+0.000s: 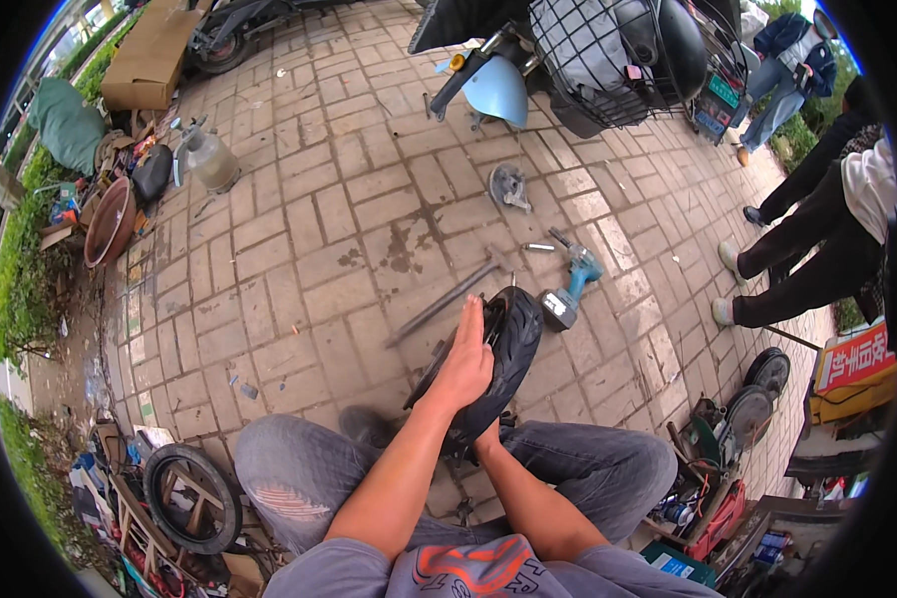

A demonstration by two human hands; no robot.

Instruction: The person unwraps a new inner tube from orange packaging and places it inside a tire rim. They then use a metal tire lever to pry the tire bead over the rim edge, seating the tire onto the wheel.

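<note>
A black scooter wheel with a grooved tyre (513, 354) stands upright between my knees. My left hand (465, 369) lies along its left side, fingers stretched out straight and pointing away from me. Low on the near side of the tyre is my right hand (486, 440); the tyre hides its fingers. Just beyond the wheel, a long-handled hammer (448, 302) lies on the paving. To the right of the tyre rests a blue-green cordless impact wrench (575, 283), with a small metal cylinder (538, 247) near its front end.
A grey metal part (509, 186) lies farther off, before a parked scooter with a wire basket (593, 70). A sprayer bottle (209, 159) and brown basin (109, 222) stand left. Near me are a loose tyre (192, 498) and tool clutter (708, 498). People stand at right.
</note>
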